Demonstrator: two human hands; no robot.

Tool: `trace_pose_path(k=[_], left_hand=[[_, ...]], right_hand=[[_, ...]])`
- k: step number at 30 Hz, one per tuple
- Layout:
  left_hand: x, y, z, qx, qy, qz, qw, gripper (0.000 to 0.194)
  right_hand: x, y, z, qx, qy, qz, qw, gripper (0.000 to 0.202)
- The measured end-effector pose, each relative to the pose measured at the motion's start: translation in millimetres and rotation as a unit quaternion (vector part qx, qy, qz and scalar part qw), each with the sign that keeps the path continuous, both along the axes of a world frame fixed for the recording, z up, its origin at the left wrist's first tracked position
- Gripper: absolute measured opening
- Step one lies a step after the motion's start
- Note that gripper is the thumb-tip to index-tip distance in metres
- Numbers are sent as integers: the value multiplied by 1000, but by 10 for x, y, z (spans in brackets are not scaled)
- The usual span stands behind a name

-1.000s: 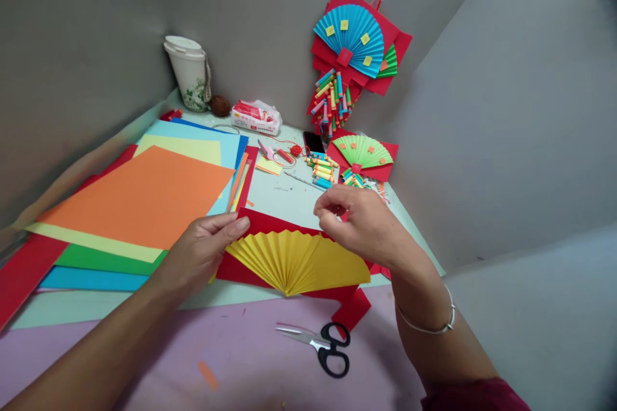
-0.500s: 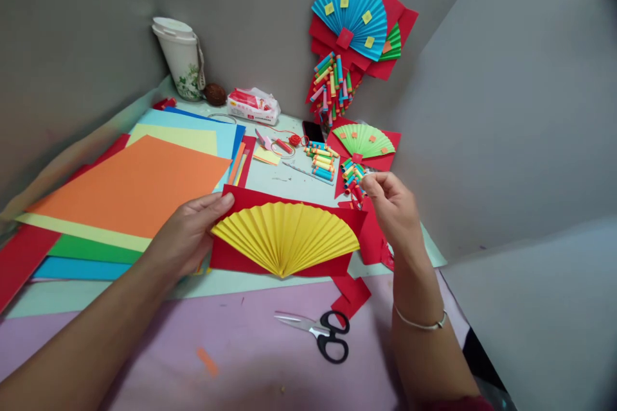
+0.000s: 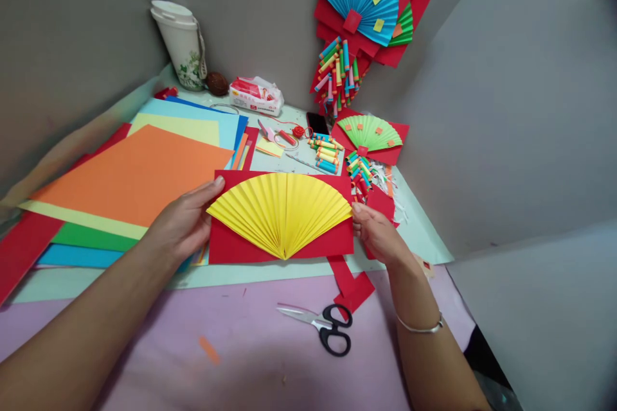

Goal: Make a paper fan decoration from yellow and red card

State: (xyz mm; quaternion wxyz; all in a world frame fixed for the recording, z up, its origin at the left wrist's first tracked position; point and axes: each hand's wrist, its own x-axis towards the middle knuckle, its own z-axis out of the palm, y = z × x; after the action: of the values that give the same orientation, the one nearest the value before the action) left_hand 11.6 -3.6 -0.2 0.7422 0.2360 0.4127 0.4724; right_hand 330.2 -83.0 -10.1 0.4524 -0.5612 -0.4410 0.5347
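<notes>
The left hand (image 3: pixel 180 221) holds a red card (image 3: pixel 236 247) by its 9 o'clock side, with the thumb on top near the 10 o'clock corner. Its other fingers are partly hidden behind the card. The right hand (image 3: pixel 380 234) is at the 3 o'clock side, its fingers pinched on the card's edge and touching the tip of a yellow fan (image 3: pixel 284 218). The yellow fan is on the red card, spread wide, with its point at 6 o'clock.

Going around from the fan, an orange sheet (image 3: pixel 139 180) tops a paper pile (image 3: pixel 96 239) at 9 o'clock. A white cup (image 3: pixel 177 45) is at 11 o'clock, far back on the tabletop (image 3: pixel 424 231). Little rolls (image 3: pixel 326 155) are at 1 o'clock, a green fan (image 3: pixel 369 131) at 2, red scraps (image 3: pixel 357 292) at 4, and scissors (image 3: pixel 319 323) at 5.
</notes>
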Motion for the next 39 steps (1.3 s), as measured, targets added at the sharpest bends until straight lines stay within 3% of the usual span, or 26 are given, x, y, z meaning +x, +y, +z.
trace_pose_path(k=[6,12,15,22,24,28,29,36,39], left_hand=[[-17,-7,74,-33,3,5,999,22],[-29,-20,128,-61,-3,-12,998,28],[-47,-26,146,-33,-36,-18,999,32],[-120,-52,157,19,-137,-93,986,48],[-106,-78,164,22,-151,-99,983,44],[-24,-172,147,24,-198,-73,977,11],[1,-202,131,22,-207,-78,975,12],[192,-404,9,69,-144,-149,976,30],[279,-440,-5,87,-71,-130,985,14]], right_hand=[[24,-21,-31,-5,127,58,990,57],[-75,-49,-104,-48,54,110,991,38],[-134,-42,-147,-73,93,75,990,29],[-225,24,-132,-62,209,-42,975,38],[-246,37,-122,-53,228,-74,969,40],[-321,44,-129,-38,242,-98,964,39],[-347,41,-133,-35,245,-102,964,38],[-533,-9,-122,-32,258,-95,961,36],[-586,-34,-125,-31,240,-81,967,36]])
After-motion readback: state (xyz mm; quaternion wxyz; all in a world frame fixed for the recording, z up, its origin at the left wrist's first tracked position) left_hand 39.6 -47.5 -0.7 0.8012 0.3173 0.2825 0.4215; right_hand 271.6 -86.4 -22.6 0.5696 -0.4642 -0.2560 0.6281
